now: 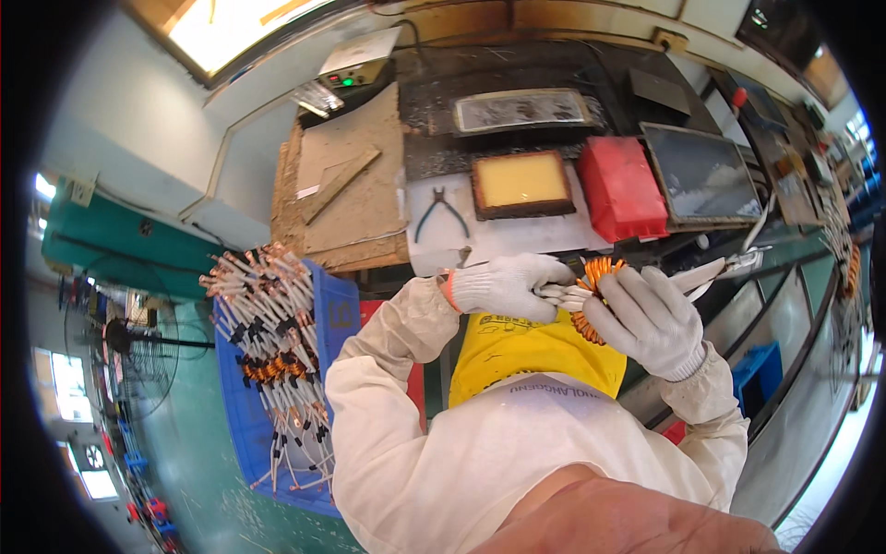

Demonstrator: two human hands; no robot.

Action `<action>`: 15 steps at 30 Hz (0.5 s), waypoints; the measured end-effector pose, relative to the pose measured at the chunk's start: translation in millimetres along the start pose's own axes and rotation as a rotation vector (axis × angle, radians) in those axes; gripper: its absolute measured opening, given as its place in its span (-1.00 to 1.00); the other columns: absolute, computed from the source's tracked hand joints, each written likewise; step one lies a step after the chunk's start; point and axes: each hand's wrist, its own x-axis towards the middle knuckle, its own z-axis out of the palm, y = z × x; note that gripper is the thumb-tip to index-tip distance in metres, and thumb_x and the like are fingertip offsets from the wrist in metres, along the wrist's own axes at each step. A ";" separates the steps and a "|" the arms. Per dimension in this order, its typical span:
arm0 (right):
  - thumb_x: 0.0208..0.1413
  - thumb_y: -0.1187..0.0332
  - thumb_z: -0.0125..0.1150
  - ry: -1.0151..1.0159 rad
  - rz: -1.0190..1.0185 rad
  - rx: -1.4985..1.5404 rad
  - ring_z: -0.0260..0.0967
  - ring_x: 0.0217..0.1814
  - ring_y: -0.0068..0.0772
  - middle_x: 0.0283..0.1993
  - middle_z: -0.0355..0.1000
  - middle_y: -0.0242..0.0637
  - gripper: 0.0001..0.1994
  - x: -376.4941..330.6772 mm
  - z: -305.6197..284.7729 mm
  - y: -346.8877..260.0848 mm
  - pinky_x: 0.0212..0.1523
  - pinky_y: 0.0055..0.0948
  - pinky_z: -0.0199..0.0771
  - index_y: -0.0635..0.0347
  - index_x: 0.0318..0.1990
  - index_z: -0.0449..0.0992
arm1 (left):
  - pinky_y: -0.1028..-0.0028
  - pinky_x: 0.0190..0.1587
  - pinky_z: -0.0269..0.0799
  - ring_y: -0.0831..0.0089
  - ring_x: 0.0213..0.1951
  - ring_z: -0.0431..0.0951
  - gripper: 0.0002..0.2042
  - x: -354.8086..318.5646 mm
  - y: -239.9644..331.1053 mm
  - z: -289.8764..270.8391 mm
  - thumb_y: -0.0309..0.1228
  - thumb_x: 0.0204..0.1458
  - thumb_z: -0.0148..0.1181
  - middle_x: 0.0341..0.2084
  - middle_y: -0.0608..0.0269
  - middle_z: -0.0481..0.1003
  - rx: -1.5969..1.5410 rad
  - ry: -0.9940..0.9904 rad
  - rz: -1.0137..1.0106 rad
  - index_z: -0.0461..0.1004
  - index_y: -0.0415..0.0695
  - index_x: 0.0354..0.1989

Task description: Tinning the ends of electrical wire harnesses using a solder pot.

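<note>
The person's 2 hands wear pale knitted gloves. The left hand (512, 288) is closed around white-sleeved leads (556, 296); the right hand (651, 319) grips the orange wire-wound coil (602, 270) beside them, its fingers bent over the windings. The coil is held just off the bench's front edge, above the yellow apron (531, 355) on the person's lap. White strips (699, 277) reach out past the right hand; whether they belong to the coil cannot be told.

At far left stands a fan (115, 334). Nearer, left of the bench, a blue bin (340, 300) holds a heap of similar coils (281, 367) with white leads, black bands and coppery ends. At the bench's back left corner sits a control box (355, 78) with a green light. Along the left edge lies a brown board (355, 138), a wooden strip (341, 185) set aslant on it. To its right, near the front edge, lie pliers (441, 214), handles spread toward that edge. Next comes a dark-rimmed tray (522, 213) of yellow material, with a grey rectangular pan (521, 111) behind it, toward the back edge. Right of the tray stands a red box (623, 189), then a dark framed panel (703, 175). A blue crate (757, 377) sits low at right.
</note>
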 end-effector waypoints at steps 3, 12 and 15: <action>-0.16 0.37 0.25 -0.083 0.063 0.019 0.43 -0.04 -0.28 -0.07 0.45 -0.31 -0.68 -30.8 -8.1 7.1 0.06 -0.27 0.46 0.04 -0.15 0.48 | 0.41 -0.19 0.42 0.46 -0.27 0.47 -0.58 20.3 5.8 10.4 -0.30 -0.10 0.22 -0.35 0.16 0.49 -0.326 -0.207 -0.096 0.45 -0.32 -0.08; -0.43 0.45 0.43 -0.247 0.653 0.251 0.46 -0.05 -0.09 -0.07 0.49 -0.20 -0.43 -125.9 35.0 6.2 0.00 -0.21 0.45 0.09 -0.07 0.46 | 0.47 -0.12 0.49 0.55 -0.22 0.55 -0.76 9.3 17.5 -56.5 -0.36 0.15 0.13 -0.26 0.22 0.55 -0.781 0.392 0.000 0.52 -0.22 -0.09; -0.32 0.44 0.44 -0.209 0.794 0.253 0.47 -0.09 -0.06 -0.13 0.50 -0.18 -0.50 -142.2 45.6 1.5 -0.03 -0.22 0.48 0.11 -0.09 0.47 | 0.49 -0.12 0.48 0.52 -0.23 0.55 -0.77 -23.9 -4.8 -47.0 -0.39 0.18 0.08 -0.28 0.24 0.55 -0.747 0.245 0.005 0.51 -0.29 -0.11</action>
